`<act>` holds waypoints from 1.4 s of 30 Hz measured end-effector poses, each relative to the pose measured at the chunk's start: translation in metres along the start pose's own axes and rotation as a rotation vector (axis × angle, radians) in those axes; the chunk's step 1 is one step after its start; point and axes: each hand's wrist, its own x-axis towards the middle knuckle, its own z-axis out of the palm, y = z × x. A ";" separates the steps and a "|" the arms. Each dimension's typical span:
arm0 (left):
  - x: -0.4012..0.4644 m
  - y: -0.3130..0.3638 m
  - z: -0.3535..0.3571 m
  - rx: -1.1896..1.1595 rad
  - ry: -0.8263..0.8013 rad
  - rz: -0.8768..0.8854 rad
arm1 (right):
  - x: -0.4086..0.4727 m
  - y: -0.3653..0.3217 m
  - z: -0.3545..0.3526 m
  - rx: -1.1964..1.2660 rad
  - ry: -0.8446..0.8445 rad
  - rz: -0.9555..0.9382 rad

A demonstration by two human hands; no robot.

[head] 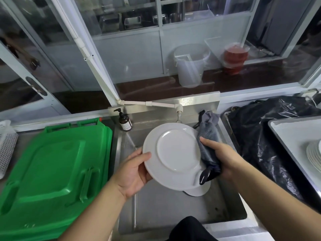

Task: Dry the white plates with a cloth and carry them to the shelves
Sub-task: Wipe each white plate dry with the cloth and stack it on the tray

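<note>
Now plate [175, 153] between hands, cloth [207, 150] at right rim

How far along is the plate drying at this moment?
Done, apparently: a stack of white plates sits on the tray at right, though whether dried is unclear. In hand: the left hand holds a white plate over the sink while the right hand presses a grey cloth to its rim. Left: another plate beneath, and carrying to shelves.

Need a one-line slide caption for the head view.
Over the steel sink, left hand holds a white plate while right hand wipes its rim with a grey cloth.
</note>
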 end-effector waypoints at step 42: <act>0.002 -0.018 0.027 -0.088 0.179 0.056 | -0.004 0.012 0.017 0.126 0.060 0.009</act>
